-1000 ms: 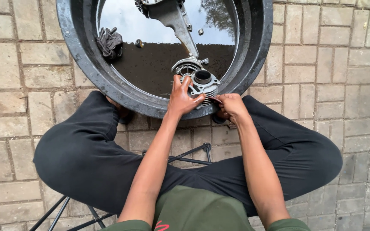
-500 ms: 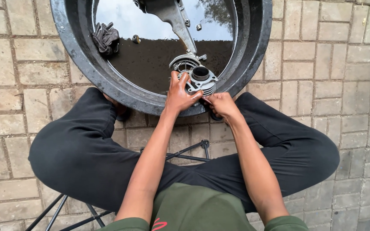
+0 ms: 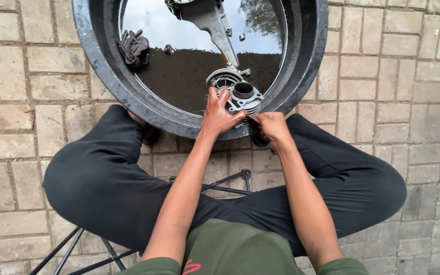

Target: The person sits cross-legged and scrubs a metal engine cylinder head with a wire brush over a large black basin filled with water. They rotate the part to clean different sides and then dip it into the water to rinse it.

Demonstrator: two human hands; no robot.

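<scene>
A large black round tub (image 3: pixel 98 66) sits on the brick paving (image 3: pixel 383 76), and everything else is placed from it. The tub holds dark liquid (image 3: pixel 189 76) whose surface mirrors sky and a tree. At the tub's near rim, half over the liquid, is a finned metal engine cylinder (image 3: pixel 244 97) with a round open bore facing up. The left hand (image 3: pixel 219 114) grips it from the near-left side, fingers spread across its flange and thumb along the lower edge. The right hand (image 3: pixel 270 126) is closed just beside the cylinder at the near rim, fingertips pinched together against the cylinder's lower right edge; what it pinches is too small to make out.

Inside the tub, just beyond the cylinder, a round slotted metal part (image 3: pixel 224 79) lies in the liquid, touching or nearly touching the cylinder. A long grey metal casting (image 3: pixel 207 20) reaches from the tub's far side down toward that round part. At the left inner wall of the tub a crumpled dark glove (image 3: pixel 133 47) rests at the liquid's edge, with a small round nut-like piece (image 3: pixel 168 49) just right of it. Another small piece (image 3: pixel 241 36) lies in the liquid right of the casting.

On the near side of the tub, the person's knees in black trousers (image 3: pixel 92 183) spread to either side of it, above a black metal stool frame (image 3: pixel 230 183).
</scene>
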